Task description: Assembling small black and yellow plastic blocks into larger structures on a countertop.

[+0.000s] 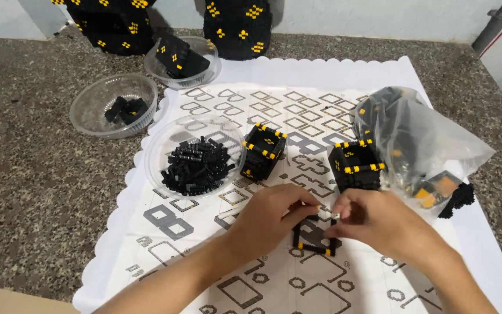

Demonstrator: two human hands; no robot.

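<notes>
While both hands meet over the white paper mat [379,75], the little black block frame [315,235] lies right under them. The left hand [271,212] pinches its top edge, and the right hand [373,218] pinches a tiny pale piece [335,216].

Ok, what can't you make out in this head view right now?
- Small frame of black and yellow bricks: its top edge is hidden under both hands.
- Piece pinched by the right hand: too small to identify.
- Clear plastic bag: contents blurred by the crinkled film.
- Large black builds: cut off by the top edge.
</notes>
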